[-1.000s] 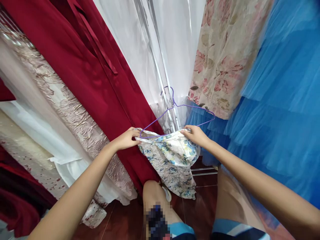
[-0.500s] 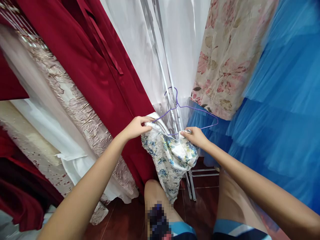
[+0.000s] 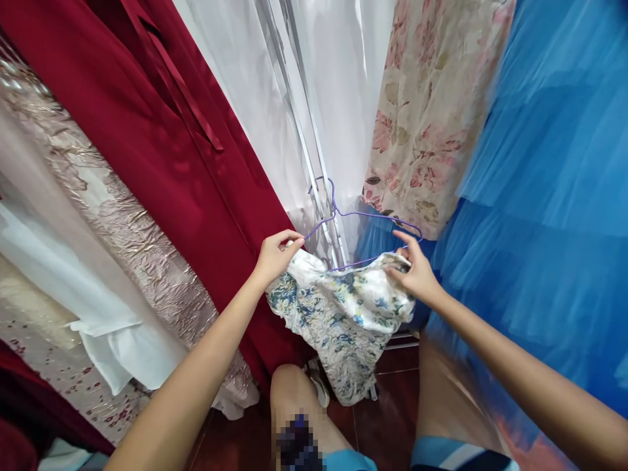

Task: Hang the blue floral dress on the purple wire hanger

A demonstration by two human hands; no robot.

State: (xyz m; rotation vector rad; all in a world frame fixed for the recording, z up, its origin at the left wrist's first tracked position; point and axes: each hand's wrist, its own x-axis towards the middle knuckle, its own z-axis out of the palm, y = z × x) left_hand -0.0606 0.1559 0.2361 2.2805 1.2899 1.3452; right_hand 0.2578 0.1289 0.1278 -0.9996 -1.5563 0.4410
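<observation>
A white sleeveless-looking top (image 3: 343,314) with a blue and yellow floral print hangs between my hands, its lower end tapering above the floor. At its left shoulder, my left hand (image 3: 279,254) pinches the fabric together with the left end of a purple wire hanger (image 3: 363,214). The hanger's lower bar runs along the neckline. My right hand (image 3: 417,269) grips the top's right edge near the hanger's right end, thumb on the cloth and index finger stretched toward the wire. The hanger's left tip is hidden.
A long red dress (image 3: 161,144) hangs at left, beside a pink embossed gown (image 3: 122,216). White metal rack poles (image 3: 294,111) stand in front of white fabric (image 3: 338,85). A floral dress (image 3: 412,131) and blue tulle (image 3: 534,196) hang at right. Dark red tiles (image 3: 387,405) lie below.
My right hand has moved right, pulling the top's right side outward toward the hanger's end, so the neckline is spread wider. My left hand stays at the left shoulder. The view has shifted slightly.
</observation>
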